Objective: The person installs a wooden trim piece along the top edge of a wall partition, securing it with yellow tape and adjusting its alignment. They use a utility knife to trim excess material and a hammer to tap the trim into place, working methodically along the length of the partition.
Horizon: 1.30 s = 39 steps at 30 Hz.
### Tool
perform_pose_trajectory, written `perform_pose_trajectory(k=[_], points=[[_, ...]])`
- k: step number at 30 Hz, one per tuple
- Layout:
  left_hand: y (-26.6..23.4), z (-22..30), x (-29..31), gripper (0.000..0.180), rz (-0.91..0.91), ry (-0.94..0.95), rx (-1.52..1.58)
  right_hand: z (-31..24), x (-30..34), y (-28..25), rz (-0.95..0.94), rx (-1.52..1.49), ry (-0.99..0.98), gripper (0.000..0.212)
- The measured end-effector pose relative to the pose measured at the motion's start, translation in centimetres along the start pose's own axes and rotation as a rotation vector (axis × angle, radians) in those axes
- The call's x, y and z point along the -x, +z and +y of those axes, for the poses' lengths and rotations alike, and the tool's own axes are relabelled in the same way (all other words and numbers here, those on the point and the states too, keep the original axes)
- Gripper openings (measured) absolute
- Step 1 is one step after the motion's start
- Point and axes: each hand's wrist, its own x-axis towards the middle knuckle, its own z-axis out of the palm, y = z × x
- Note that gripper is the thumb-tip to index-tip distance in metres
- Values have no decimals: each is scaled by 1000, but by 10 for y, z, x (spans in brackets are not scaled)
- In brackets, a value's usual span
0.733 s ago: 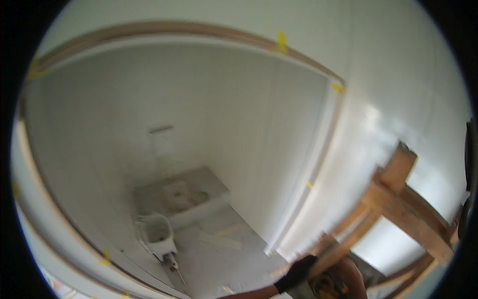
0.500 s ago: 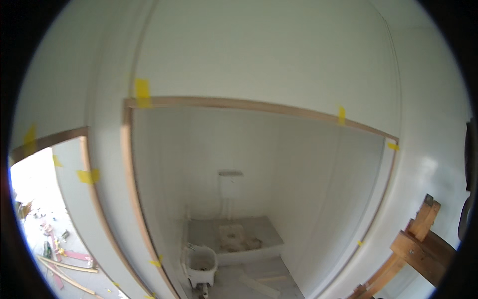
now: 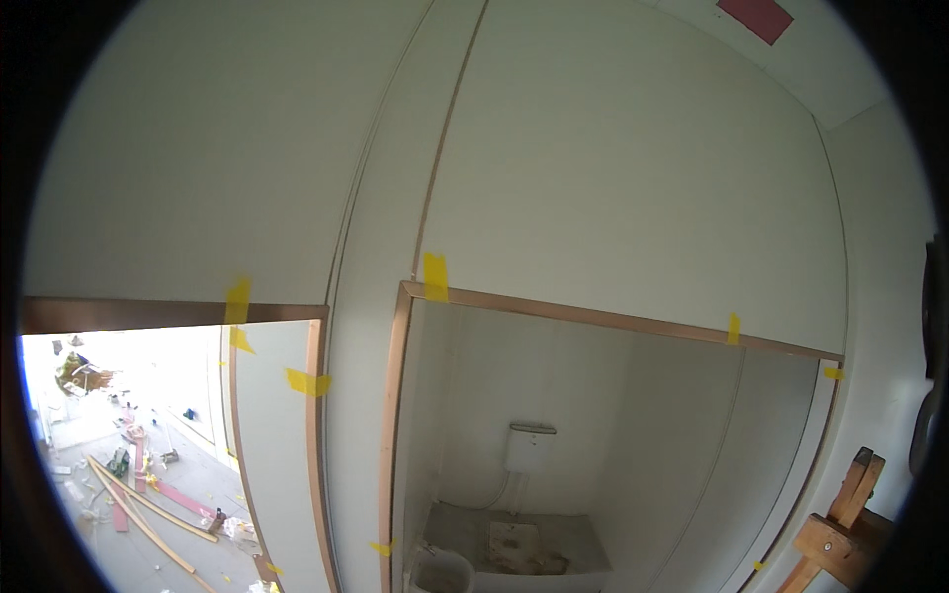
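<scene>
Neither of my hands shows anywhere in the head view. A doorway with brown wooden trim (image 3: 583,314) fills the middle and right, and pieces of yellow tape (image 3: 435,278) stick to its edges. Through it I see a small room with a white cistern (image 3: 526,450) on the back wall. Below the cistern, a squat toilet (image 3: 515,536) is set in a grey raised step. A white basin (image 3: 442,571) stands at the room's near left, partly cut off by the lower edge.
On the left, a second trimmed opening (image 3: 316,435) leads to a bright area with wooden strips (image 3: 148,524) and debris on the floor. A brown wooden stand (image 3: 835,539) rises at the lower right. Pale wall panels (image 3: 633,168) stretch above both openings.
My view has turned up and to the left. The doorways now sit lower and further right, more of the left opening shows, and a reddish patch appears at the upper right.
</scene>
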Motion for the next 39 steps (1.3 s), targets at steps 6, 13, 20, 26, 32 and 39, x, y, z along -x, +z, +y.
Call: perform_pose_trajectory(k=[6, 13, 20, 26, 32, 39], points=[[-106, 26, 13, 48, 228, 80, -259, -124, -35, 109, -285, -984, 382, 17], [-408, 122, 5, 36, 1304, 546, -938, -246, -124, 271, -358, -1177, -180, 24], [-483, 164, 16, 28, 1240, 515, -1240, -461, -188, 364, -150, -1510, -370, 16], [-481, 172, 18, 30, 1174, 529, -1368, -527, -197, 367, 21, -1631, -372, 17], [-478, 175, 18, 28, 1153, 524, -1322, -526, -204, 364, -10, -1618, -506, 21], [-475, 178, 18, 26, 1167, 499, -1310, -515, -214, 354, -112, -1536, -666, 20]])
